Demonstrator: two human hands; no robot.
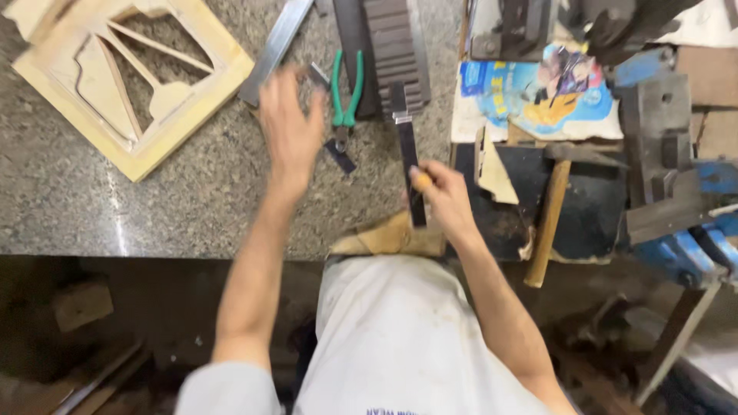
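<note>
Right hand (444, 196) pinches a dark flat bar (407, 157), upright on the granite bench (77, 200). Left hand (290, 131), blurred, fingers loosely together, hovers near green-handled pliers (346, 96). Wooden frame (131, 77) far left.

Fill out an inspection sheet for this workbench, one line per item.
Surface: speckled granite benchtop, scattered with tools.
Job's things: dark flat bar held in the right hand; green-handled pliers just beside the left hand.
Clutter: pale wooden frame, metal strip, wooden-handled hammer, printed paper, blue vise.
Grippers: right fingers closed on the bar; left hand blurred, open over the bench.
Cables: nothing seen.
Surroundings: dark floor with scrap pieces.
</note>
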